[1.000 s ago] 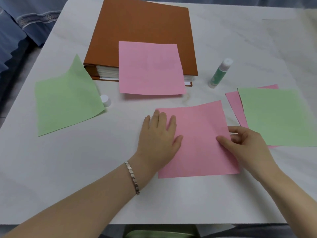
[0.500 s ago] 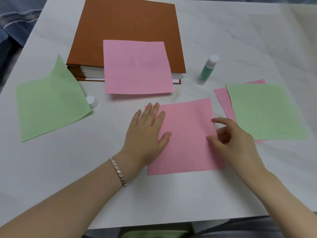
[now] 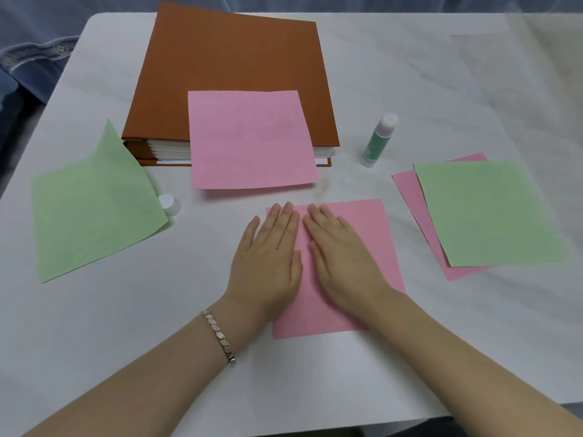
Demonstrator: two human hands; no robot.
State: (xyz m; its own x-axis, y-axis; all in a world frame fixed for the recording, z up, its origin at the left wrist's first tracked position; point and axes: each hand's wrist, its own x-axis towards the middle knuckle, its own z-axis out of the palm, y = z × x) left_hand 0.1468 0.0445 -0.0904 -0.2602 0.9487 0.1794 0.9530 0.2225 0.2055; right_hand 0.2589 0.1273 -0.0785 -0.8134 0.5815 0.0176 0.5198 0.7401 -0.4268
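On the tabletop (image 3: 126,342), front centre: a pink paper square (image 3: 375,247) lies flat under both hands.
Left hand (image 3: 268,263): flat, fingers straight and close together, palm down on the left part of the square; the outer fingers overlap onto bare tabletop.
Right hand (image 3: 344,263): flat likewise, palm down on the middle of the square, just beside the left hand.
Grip: none. Both hands press; neither pinches an edge.
Step in hand (judged): smoothing or steadying the sheet ahead of a fold or gluing.
Method: keep the palms low and the pressure even. Sweep outward from the centre line toward the free edges so that no ripple is trapped. Anchor with one hand while the other slides; otherwise the sheet may skate on the smooth surface.
Check: the right edge and far right corner show and lie down; the edges under the hands cannot be judged.
Clearance: a glue stick (image 3: 377,141) stands upright well beyond the square; a white cap (image 3: 168,203) lies apart at the left. Keep the sweep short of the stacked sheets (image 3: 485,212) at the right.
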